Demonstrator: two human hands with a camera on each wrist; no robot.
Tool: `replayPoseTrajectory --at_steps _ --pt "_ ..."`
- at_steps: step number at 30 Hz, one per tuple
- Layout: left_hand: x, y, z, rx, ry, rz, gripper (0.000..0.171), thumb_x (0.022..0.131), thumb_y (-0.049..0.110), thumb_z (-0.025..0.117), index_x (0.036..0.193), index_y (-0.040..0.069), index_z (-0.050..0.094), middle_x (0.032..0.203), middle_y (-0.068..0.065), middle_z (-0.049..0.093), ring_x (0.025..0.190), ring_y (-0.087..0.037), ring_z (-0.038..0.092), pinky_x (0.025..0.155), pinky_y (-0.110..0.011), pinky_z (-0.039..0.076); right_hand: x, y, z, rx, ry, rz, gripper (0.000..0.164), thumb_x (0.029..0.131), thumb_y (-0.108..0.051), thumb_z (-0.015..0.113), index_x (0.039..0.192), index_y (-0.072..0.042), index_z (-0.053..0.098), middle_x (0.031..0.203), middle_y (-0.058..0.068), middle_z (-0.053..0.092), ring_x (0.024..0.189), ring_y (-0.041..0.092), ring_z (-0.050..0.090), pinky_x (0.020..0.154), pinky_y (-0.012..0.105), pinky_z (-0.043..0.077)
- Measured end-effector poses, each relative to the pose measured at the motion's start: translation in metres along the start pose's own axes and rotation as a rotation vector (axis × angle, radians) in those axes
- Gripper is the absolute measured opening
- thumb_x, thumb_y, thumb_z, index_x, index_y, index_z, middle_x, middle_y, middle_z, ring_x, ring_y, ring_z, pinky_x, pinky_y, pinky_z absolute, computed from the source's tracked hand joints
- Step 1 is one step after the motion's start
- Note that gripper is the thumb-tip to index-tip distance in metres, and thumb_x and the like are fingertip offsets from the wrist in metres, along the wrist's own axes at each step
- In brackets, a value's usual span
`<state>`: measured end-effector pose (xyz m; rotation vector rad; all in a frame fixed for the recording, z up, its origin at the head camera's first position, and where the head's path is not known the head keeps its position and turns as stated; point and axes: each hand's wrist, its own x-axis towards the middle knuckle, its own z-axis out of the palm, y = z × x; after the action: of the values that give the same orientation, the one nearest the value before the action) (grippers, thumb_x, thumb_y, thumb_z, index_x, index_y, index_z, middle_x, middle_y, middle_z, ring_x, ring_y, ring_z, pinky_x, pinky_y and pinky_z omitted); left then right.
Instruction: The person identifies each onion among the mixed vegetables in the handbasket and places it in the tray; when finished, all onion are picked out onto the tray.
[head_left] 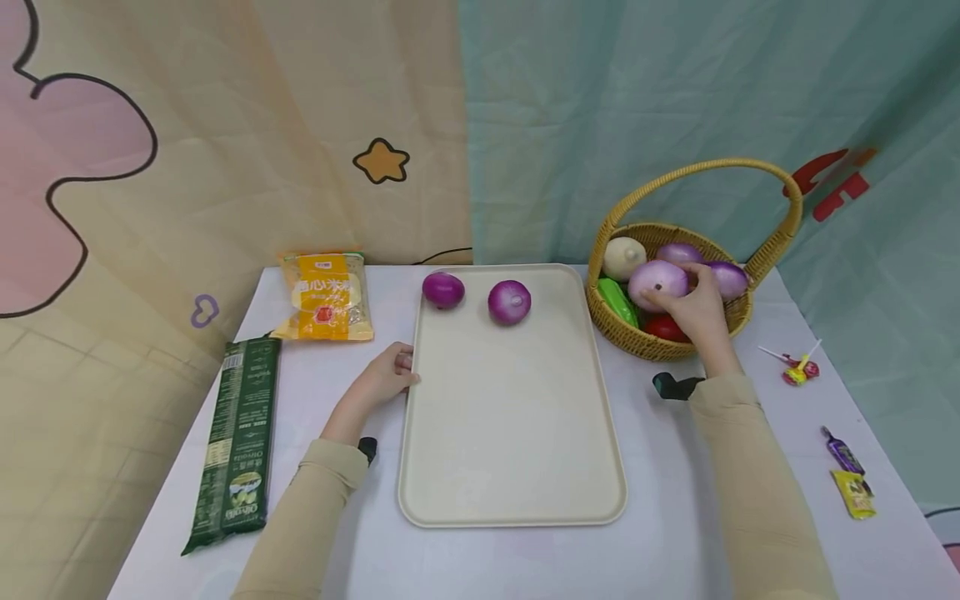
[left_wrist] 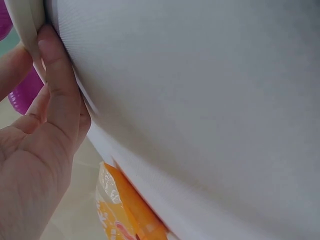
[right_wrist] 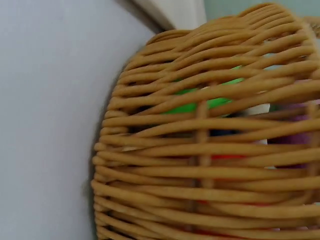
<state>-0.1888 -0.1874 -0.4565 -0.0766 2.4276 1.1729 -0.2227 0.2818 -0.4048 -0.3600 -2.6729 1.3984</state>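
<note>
At the left edge of a cream tray [head_left: 512,425], my left hand [head_left: 384,375] pinches the rim; the left wrist view shows thumb and fingers on either side of the tray's rim [left_wrist: 26,24]. Two dark purple onions, a left one [head_left: 443,290] and a right one [head_left: 510,302], sit at the tray's far end. My right hand [head_left: 701,308] holds a pale purple onion [head_left: 654,280] over a wicker basket [head_left: 637,340]. Around it in the basket are a white onion [head_left: 624,257], a green pepper [head_left: 618,302], a red vegetable [head_left: 666,328] and more purple produce [head_left: 729,280].
Left of the tray lie a yellow food packet [head_left: 326,296] and a long green packet [head_left: 238,442]. Lollipops [head_left: 799,371] and small wrapped sweets [head_left: 853,493] lie at the right. The basket's tall handle [head_left: 701,168] arches above its contents. A curtain [head_left: 540,133] hangs behind.
</note>
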Motion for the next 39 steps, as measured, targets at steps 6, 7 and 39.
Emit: replayPoseTrajectory --at_steps 6,7,39 --pt "0.002 0.003 -0.001 0.000 -0.013 -0.006 0.051 0.096 0.006 0.059 0.143 0.000 0.040 0.118 -0.018 0.054 0.099 -0.024 0.058 0.086 -0.033 0.055 -0.032 -0.013 -0.007 0.107 0.053 0.003 0.086 0.088 -0.039 0.071 0.150 -0.001 0.025 0.154 0.021 0.030 0.141 0.036 0.032 0.118 0.050 0.031" --pt "0.002 0.003 -0.001 0.000 -0.014 -0.008 0.052 0.096 0.006 0.059 0.143 0.000 0.039 0.118 -0.018 0.054 0.099 -0.024 0.058 0.087 -0.034 0.055 -0.038 -0.015 -0.007 0.124 0.055 -0.002 0.083 0.088 -0.037 0.071 0.149 -0.002 0.027 0.153 0.020 0.031 0.139 0.034 0.035 0.116 0.047 0.034" --pt "0.002 0.000 -0.002 -0.037 -0.028 -0.030 0.054 0.095 0.005 0.059 0.144 -0.001 0.037 0.121 -0.022 0.053 0.099 -0.026 0.058 0.089 -0.036 0.056 -0.076 -0.076 0.224 0.077 -0.409 -0.138 0.080 0.078 -0.033 0.081 0.142 -0.004 0.043 0.141 0.018 0.051 0.126 0.031 0.053 0.107 0.046 0.045"
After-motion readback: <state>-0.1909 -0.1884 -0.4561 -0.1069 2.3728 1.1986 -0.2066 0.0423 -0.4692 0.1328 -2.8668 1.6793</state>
